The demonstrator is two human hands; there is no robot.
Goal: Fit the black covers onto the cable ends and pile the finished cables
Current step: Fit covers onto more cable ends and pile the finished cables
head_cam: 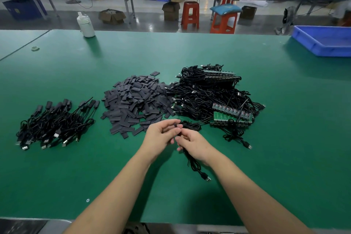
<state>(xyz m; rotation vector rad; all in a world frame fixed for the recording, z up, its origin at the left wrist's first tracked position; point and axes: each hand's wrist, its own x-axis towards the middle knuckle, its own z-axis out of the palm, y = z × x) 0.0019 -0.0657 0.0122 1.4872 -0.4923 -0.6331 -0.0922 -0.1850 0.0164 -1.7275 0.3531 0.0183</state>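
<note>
My left hand point(160, 135) and my right hand point(193, 143) meet over the green table point(190, 53), just in front of the heap of loose black covers point(133, 100). The left fingers pinch a small black cover point(175, 125) at the end of a black cable point(195, 165). The right hand grips that cable just below; its USB plug trails toward me. A tangle of bare cables with green circuit boards point(214, 97) lies to the right of the covers. At the left sits the pile of covered cables point(55, 123).
A white bottle point(86, 24) stands at the table's far edge, and a blue plastic tray point(322, 41) sits at the far right. A small ring point(35, 49) lies at the far left. Stools, boxes and other benches are beyond the table.
</note>
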